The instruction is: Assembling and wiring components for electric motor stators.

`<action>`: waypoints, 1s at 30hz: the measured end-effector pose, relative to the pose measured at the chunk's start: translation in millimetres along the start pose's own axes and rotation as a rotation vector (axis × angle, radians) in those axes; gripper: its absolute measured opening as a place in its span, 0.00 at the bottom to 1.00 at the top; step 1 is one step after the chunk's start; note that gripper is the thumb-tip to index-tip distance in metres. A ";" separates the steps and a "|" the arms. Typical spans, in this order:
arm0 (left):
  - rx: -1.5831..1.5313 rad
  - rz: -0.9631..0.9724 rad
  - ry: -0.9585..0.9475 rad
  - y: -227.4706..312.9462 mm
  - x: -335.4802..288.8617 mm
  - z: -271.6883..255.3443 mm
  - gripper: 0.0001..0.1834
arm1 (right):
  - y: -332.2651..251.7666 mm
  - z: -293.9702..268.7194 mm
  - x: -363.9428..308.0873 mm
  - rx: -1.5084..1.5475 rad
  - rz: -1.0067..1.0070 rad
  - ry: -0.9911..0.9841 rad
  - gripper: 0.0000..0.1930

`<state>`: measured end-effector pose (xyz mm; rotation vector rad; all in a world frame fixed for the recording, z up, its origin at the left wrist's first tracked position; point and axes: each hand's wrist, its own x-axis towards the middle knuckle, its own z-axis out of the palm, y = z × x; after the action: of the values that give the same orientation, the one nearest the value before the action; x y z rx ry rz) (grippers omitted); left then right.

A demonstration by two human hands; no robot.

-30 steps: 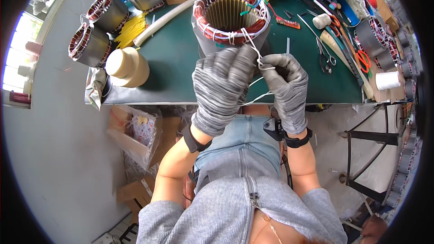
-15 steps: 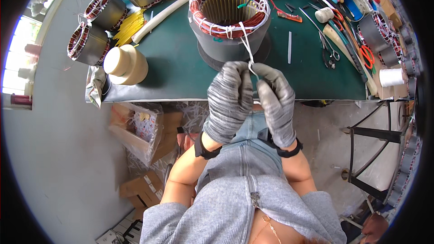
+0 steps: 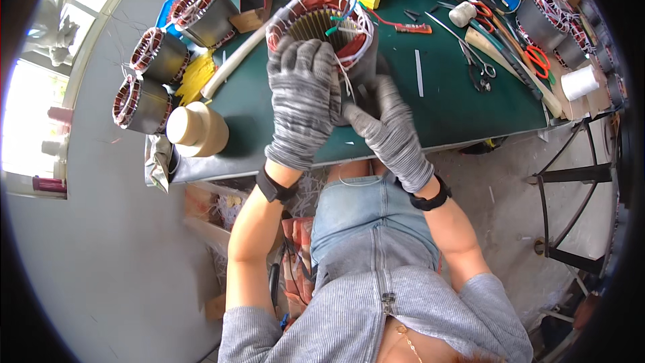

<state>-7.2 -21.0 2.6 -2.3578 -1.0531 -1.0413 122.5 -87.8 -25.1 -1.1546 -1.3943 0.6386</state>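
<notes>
A grey motor stator (image 3: 366,60) with copper windings (image 3: 287,25) laced in white cord stands on the green tabletop. My gloved left hand (image 3: 301,104) lies over its near rim, fingers curled onto the windings and hiding part of them. White cord ends (image 3: 345,82) hang down the near side, just right of that hand. My gloved right hand (image 3: 393,128) is low at the stator's near right side, thumb apart from the fingers. A dark shape between them is blurred; whether this hand touches the stator I cannot tell.
More wound stators (image 3: 159,55) stand at left, near a cream stepped cylinder (image 3: 201,131). Yellow strips (image 3: 196,79) and a pale rod (image 3: 232,62) lie beside them. Right of centre are a white strip (image 3: 419,72), a mallet (image 3: 463,15), orange-handled scissors (image 3: 537,60) and a thread spool (image 3: 579,85).
My hands have parted from the white cord they pulled together before my body. The left has moved up onto the windings, the right to the stator's near right side. The view has shifted.
</notes>
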 end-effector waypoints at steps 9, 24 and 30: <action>-0.107 0.046 0.202 -13.7 -8.5 18.7 0.18 | -44.0 -18.4 52.9 0.018 -0.369 -0.341 0.09; -0.038 0.064 0.281 -1.1 1.6 43.4 0.12 | 19.5 -12.4 -5.1 1.677 0.787 -0.187 0.08; 0.065 -0.022 0.306 1.8 -6.0 34.1 0.12 | 6.6 -20.8 8.6 1.210 0.598 -0.508 0.05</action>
<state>7.8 -5.6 -24.5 -2.0567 -0.9815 -1.3041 145.4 -82.6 -23.3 -0.3688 -0.7153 1.9559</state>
